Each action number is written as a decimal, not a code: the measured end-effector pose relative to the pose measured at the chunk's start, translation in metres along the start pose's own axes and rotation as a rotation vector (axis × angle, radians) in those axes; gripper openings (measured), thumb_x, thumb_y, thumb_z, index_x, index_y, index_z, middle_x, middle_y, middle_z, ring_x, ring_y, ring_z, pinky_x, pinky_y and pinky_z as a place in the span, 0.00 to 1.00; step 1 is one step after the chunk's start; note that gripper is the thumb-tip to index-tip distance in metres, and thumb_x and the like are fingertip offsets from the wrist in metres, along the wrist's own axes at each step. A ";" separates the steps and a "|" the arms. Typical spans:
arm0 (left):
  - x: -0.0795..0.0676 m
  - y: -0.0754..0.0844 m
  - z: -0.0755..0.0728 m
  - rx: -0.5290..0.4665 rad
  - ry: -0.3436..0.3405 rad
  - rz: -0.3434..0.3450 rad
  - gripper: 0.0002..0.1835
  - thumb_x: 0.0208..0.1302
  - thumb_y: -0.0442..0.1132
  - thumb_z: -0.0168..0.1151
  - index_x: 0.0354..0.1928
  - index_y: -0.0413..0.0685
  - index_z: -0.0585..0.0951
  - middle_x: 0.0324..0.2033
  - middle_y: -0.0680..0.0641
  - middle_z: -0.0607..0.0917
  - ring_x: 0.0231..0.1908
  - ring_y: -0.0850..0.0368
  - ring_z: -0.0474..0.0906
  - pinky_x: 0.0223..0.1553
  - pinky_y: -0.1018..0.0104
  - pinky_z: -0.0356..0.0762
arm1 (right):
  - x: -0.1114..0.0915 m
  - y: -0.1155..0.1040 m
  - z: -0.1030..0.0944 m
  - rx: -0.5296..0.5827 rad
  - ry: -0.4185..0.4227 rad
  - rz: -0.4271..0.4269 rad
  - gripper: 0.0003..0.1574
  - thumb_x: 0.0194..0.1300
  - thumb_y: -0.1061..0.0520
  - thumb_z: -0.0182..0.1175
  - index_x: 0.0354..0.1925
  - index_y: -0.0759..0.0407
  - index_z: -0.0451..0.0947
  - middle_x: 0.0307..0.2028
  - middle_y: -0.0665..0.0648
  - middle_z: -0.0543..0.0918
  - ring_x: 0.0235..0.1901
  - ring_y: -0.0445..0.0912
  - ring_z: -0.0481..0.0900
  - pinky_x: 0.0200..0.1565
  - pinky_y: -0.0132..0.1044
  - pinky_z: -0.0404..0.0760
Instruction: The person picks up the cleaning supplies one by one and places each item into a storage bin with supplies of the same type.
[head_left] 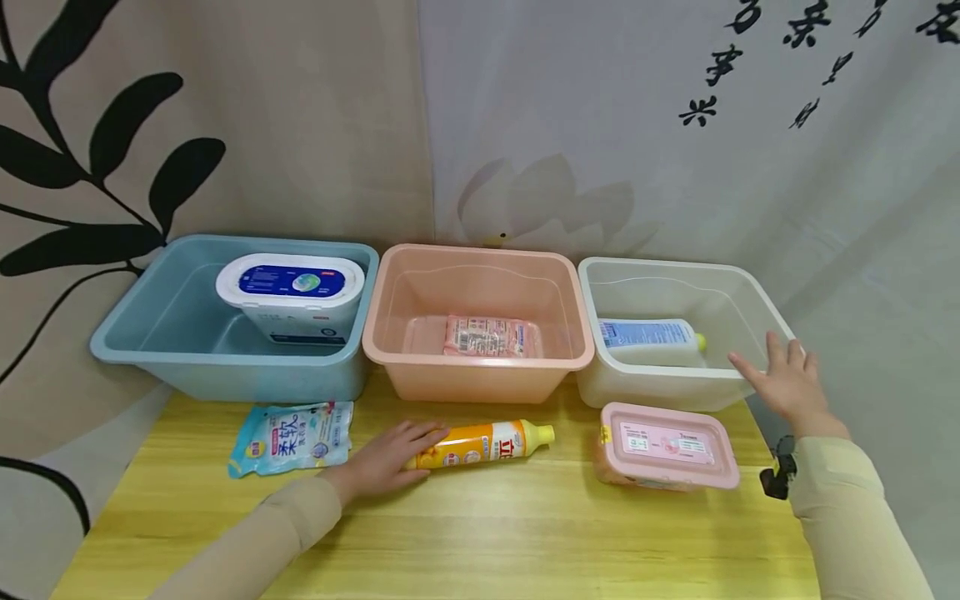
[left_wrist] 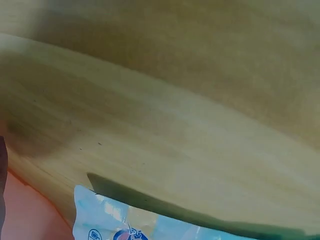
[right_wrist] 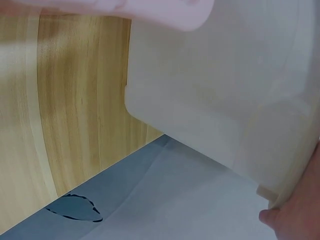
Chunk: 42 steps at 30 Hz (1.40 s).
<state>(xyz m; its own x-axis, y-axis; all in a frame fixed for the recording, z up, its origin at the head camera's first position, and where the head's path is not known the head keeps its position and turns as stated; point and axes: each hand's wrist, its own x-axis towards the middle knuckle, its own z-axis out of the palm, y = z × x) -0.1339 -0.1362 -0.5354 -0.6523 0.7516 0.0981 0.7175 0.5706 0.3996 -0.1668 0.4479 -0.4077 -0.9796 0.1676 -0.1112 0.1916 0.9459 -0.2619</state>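
In the head view my left hand [head_left: 393, 458] lies over the left end of an orange bottle [head_left: 480, 443] with a yellow cap, its fingers on the far side and thumb on the near side. The bottle rests on its side on the table. My right hand [head_left: 795, 387], fingers spread, is at the right front corner of the white bin [head_left: 660, 387]. The right wrist view shows that hand [right_wrist: 297, 217] right at the bin's rim. Inside the white bin lies a white and blue bottle [head_left: 648, 337]. A pink-lidded box [head_left: 667, 446] stands in front of it.
A blue bin [head_left: 225, 375] holds a white tub with a blue label [head_left: 292, 287]. The middle pink bin [head_left: 480, 379] contains a pink packet [head_left: 491, 337]. Left of my left hand lies a light blue pouch [head_left: 292, 437]. The wooden table [head_left: 525, 542] ends near my right wrist.
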 end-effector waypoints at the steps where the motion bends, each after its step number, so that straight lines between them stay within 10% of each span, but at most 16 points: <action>1: -0.001 0.001 -0.001 -0.011 0.007 -0.004 0.35 0.62 0.48 0.60 0.70 0.54 0.60 0.65 0.46 0.69 0.60 0.49 0.68 0.59 0.48 0.68 | 0.000 0.000 0.000 0.003 -0.001 -0.003 0.57 0.67 0.28 0.34 0.71 0.65 0.25 0.66 0.83 0.29 0.63 0.81 0.27 0.52 0.79 0.46; 9: -0.002 0.020 -0.024 -0.106 0.079 -0.066 0.36 0.60 0.45 0.63 0.70 0.57 0.61 0.65 0.47 0.69 0.58 0.49 0.69 0.57 0.50 0.72 | -0.001 -0.001 0.000 -0.003 0.008 -0.011 0.57 0.67 0.29 0.34 0.71 0.66 0.26 0.66 0.83 0.30 0.62 0.82 0.29 0.52 0.79 0.47; 27: 0.021 0.051 -0.083 -0.043 0.270 0.108 0.34 0.56 0.46 0.67 0.65 0.48 0.69 0.61 0.44 0.74 0.56 0.47 0.72 0.54 0.52 0.75 | 0.001 -0.001 0.000 0.014 -0.007 0.010 0.58 0.66 0.27 0.34 0.71 0.63 0.23 0.67 0.81 0.27 0.63 0.80 0.26 0.51 0.80 0.46; 42: 0.037 0.068 -0.097 -0.357 0.300 -0.050 0.33 0.53 0.37 0.70 0.63 0.48 0.71 0.63 0.44 0.72 0.58 0.48 0.71 0.51 0.60 0.78 | -0.002 -0.005 0.001 0.007 0.007 0.026 0.58 0.66 0.27 0.34 0.71 0.64 0.24 0.67 0.81 0.29 0.64 0.80 0.27 0.51 0.79 0.47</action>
<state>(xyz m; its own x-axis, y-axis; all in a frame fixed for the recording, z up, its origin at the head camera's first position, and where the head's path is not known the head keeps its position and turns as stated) -0.1328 -0.1016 -0.4156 -0.7635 0.5669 0.3093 0.5889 0.4146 0.6938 -0.1660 0.4430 -0.4070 -0.9747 0.1936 -0.1114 0.2169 0.9393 -0.2658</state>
